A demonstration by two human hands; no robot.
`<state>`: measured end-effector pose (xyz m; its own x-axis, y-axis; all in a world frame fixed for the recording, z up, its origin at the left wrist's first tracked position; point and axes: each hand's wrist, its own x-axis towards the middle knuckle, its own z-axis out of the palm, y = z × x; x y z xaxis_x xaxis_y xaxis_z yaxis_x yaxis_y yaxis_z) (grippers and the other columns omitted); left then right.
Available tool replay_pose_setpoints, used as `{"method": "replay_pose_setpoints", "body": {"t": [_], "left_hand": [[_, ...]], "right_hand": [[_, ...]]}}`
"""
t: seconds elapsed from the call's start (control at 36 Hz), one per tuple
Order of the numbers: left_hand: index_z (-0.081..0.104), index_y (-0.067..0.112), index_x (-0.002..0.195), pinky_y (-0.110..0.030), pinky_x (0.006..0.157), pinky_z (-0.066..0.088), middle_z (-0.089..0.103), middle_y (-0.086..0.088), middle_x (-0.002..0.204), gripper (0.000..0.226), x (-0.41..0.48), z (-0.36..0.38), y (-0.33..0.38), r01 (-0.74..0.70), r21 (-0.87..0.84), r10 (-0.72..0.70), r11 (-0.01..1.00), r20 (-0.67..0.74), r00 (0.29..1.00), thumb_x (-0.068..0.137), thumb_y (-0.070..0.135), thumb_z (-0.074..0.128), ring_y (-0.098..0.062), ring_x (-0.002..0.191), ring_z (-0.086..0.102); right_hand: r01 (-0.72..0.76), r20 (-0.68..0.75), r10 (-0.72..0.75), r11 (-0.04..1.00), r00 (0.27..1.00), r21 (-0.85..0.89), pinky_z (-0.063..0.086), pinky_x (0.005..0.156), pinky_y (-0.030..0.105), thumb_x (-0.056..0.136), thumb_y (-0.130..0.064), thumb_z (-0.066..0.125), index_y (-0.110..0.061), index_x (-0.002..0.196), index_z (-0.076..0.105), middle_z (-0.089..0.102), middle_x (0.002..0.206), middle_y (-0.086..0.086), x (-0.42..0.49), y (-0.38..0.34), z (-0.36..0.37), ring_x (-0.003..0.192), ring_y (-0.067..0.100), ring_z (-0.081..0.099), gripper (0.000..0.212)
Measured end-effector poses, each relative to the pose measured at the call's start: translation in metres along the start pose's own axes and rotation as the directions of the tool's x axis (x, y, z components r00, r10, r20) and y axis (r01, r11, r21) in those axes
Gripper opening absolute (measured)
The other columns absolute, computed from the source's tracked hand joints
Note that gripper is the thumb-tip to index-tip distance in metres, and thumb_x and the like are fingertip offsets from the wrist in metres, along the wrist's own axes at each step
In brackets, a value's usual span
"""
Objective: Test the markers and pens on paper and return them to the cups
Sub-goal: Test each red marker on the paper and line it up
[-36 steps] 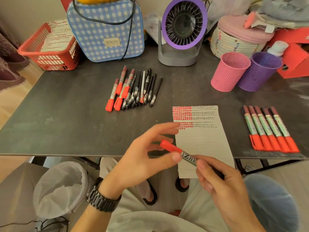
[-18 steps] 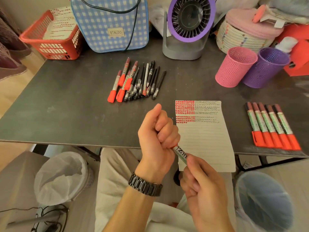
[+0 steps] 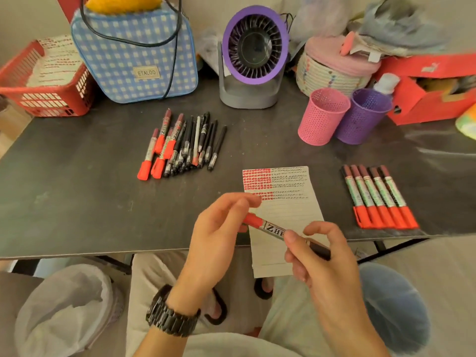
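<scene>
A red-capped marker (image 3: 273,229) with a silver label is held across the near table edge, over the lower part of the lined paper (image 3: 291,210). My left hand (image 3: 219,238) pinches its red cap end; the cap sits on the marker. My right hand (image 3: 324,264) grips the dark barrel end. The paper's top rows carry red and black test marks. A pile of markers and pens (image 3: 185,145) lies at centre left. Several red-capped markers (image 3: 378,197) lie in a row at the right. The pink cup (image 3: 323,117) and purple cup (image 3: 365,115) stand side by side behind them.
Along the back stand a red basket (image 3: 49,99), a blue checked bag (image 3: 134,52), a purple fan (image 3: 253,55), a woven basket (image 3: 332,70) and a red box (image 3: 427,94). Below the table edge are a white-lined bin (image 3: 64,310) and a blue-lined bin (image 3: 396,305).
My left hand was a fist around the cap half a second ago; its fingers have since loosened to a pinch. The marker has tilted flatter, and both hands have shifted slightly right.
</scene>
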<state>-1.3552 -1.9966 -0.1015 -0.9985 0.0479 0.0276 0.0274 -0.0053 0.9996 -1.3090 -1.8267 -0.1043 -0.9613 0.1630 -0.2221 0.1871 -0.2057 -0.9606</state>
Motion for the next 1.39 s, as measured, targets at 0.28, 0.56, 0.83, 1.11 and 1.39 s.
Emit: {"method": "replay_pose_setpoints", "body": {"t": [0.28,0.56,0.83,1.11,1.39], "left_hand": [[0.069,0.059,0.108,-0.02,0.072,0.054,0.075,0.021,0.099,0.02,-0.013,0.006,-0.014,-0.059,0.237,0.026,0.97,0.141,0.99,0.091,0.055,0.059,-0.008,0.077,0.068],[0.067,0.065,0.11,-0.02,0.067,0.052,0.07,0.035,0.1,0.022,-0.009,0.026,-0.015,-0.169,0.352,0.138,0.92,0.113,0.984,0.09,0.061,0.057,-0.009,0.077,0.067],[0.058,0.036,0.139,-0.039,0.11,0.041,0.054,0.014,0.145,0.053,0.035,-0.01,-0.022,-0.252,0.774,0.21,0.58,0.157,0.965,0.096,0.061,0.039,-0.011,0.137,0.045],[0.036,0.052,0.149,-0.047,0.125,0.009,0.022,0.012,0.164,0.078,0.049,-0.026,-0.053,-0.181,0.913,-0.006,0.367,0.196,0.981,0.084,0.088,0.01,-0.01,0.152,0.013],[0.03,0.057,0.148,-0.041,0.124,0.002,0.014,0.018,0.164,0.076,0.049,-0.026,-0.054,-0.162,0.922,-0.018,0.351,0.18,0.983,0.082,0.09,0.01,-0.002,0.149,0.004]], "right_hand": [[0.054,-0.065,-0.046,0.992,0.997,0.117,0.041,0.056,0.023,0.069,-0.036,0.083,-0.021,0.089,0.076,0.054,0.066,0.002,0.024,-0.012,-0.018,0.059,0.011,0.046,0.026],[0.085,-0.025,-0.084,0.996,0.996,0.024,0.058,0.083,0.022,0.085,-0.033,0.072,-0.03,0.118,0.073,0.076,0.116,-0.005,0.019,-0.004,-0.002,0.107,0.015,0.073,0.032],[0.234,-0.224,-0.337,0.893,0.915,-0.385,0.055,0.061,0.019,0.087,-0.02,0.078,-0.033,0.11,0.067,0.078,0.083,0.005,0.055,-0.054,-0.107,0.076,0.019,0.075,0.029],[-0.076,-0.273,-0.276,0.561,0.921,-0.824,0.05,0.078,0.02,0.086,-0.042,0.075,-0.045,0.099,0.074,0.069,0.074,-0.034,0.1,-0.078,-0.224,0.081,-0.006,0.067,0.013],[-0.129,-0.215,-0.165,0.417,0.963,-0.9,0.042,0.076,0.029,0.091,-0.043,0.069,-0.047,0.106,0.073,0.07,0.076,-0.027,0.125,-0.063,-0.232,0.09,0.008,0.065,0.015]]}}
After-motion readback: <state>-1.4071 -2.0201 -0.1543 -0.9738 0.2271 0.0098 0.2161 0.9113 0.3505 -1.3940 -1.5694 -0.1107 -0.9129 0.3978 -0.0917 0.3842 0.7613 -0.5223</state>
